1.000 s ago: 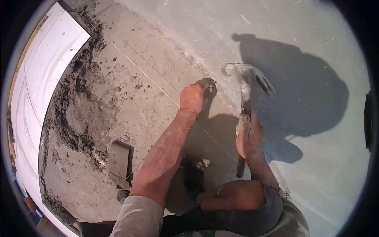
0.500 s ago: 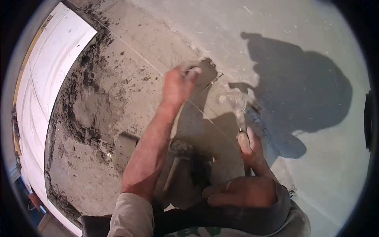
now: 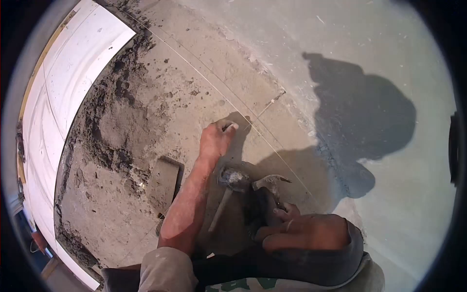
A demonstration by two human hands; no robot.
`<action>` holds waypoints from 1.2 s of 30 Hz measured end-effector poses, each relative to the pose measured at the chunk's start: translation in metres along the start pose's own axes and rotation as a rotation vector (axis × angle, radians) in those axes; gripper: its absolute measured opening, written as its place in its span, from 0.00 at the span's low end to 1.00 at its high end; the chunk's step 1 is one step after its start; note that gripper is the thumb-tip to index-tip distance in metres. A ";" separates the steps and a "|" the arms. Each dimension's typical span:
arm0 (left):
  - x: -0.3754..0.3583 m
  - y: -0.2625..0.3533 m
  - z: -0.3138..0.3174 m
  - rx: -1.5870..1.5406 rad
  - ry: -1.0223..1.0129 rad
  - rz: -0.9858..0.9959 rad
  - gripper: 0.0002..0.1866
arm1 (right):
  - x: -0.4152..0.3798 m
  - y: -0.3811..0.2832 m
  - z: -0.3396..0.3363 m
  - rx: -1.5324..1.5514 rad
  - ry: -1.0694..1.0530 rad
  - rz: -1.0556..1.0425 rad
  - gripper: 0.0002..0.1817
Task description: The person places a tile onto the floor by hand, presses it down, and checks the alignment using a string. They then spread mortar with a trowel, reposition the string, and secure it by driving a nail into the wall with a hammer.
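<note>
My left hand [image 3: 217, 140] is closed in a pinch above the sandy ground, close to a taut pale string [image 3: 209, 82]. What its fingertips hold is too small to make out. My right hand [image 3: 287, 213] is wrapped round the handle of a hammer [image 3: 270, 183], partly in shade near my leg; its dusty head points away from me. Just left of that head lies a mallet [image 3: 234, 179] with a pale handle slanting toward me. Beyond my left hand, a small peg or nail [image 3: 284, 92] with a thin line attached stands by the slab's edge.
A white tile or panel [image 3: 82, 63] curves along the left, edged by dark, crumbly mortar [image 3: 104, 141]. A flat rectangular block [image 3: 164, 182] lies beside my left forearm. Smooth grey floor [image 3: 389, 204] spreads on the right. My bent knee [image 3: 311, 236] is near my right hand.
My right hand has brought the hammer down and left, closer to my leg. My left hand has dropped back toward me, away from the slab's edge, still pinched. The view has shifted slightly.
</note>
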State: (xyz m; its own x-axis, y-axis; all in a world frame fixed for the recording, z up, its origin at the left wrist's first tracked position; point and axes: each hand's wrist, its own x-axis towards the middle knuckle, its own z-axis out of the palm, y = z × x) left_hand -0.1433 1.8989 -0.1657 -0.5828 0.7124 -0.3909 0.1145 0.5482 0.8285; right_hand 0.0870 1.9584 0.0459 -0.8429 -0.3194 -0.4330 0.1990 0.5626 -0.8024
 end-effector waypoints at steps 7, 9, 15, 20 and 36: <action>0.006 0.002 0.006 -0.061 -0.131 -0.043 0.17 | -0.010 0.028 0.048 -0.122 0.169 0.195 0.17; 0.004 -0.001 0.007 -0.080 -0.163 -0.051 0.16 | 0.023 0.059 0.059 -0.090 0.183 0.438 0.16; 0.008 -0.017 0.005 -0.196 -0.122 -0.090 0.15 | 0.018 0.147 0.125 -0.120 0.497 0.784 0.22; 0.011 -0.023 -0.003 -0.190 -0.063 -0.110 0.16 | 0.035 0.140 0.092 -0.168 0.748 0.854 0.28; 0.015 -0.040 -0.008 -0.551 -0.005 -0.213 0.14 | 0.046 0.126 0.094 -0.058 0.536 0.813 0.21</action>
State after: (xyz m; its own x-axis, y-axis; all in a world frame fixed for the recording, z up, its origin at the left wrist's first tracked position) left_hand -0.1633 1.8841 -0.2012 -0.5430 0.6146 -0.5721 -0.4402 0.3719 0.8173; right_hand 0.1201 1.9429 -0.1135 -0.5781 0.5638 -0.5898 0.8074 0.4996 -0.3138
